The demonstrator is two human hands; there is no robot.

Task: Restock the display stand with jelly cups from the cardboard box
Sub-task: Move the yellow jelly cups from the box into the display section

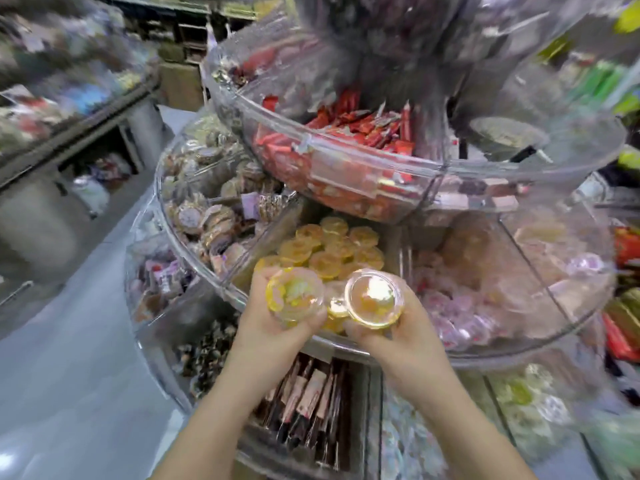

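A round clear-plastic jelly cup with yellow filling (295,297) is grasped in the left hand (277,322), and a second clear round jelly cup with orange filling (374,298) is grasped in the right hand (398,336). Both are held side by side over the rim of the tiered transparent display stand (346,351). Just beyond the hands, a compartment holds a heap of yellow jelly cups (332,249)
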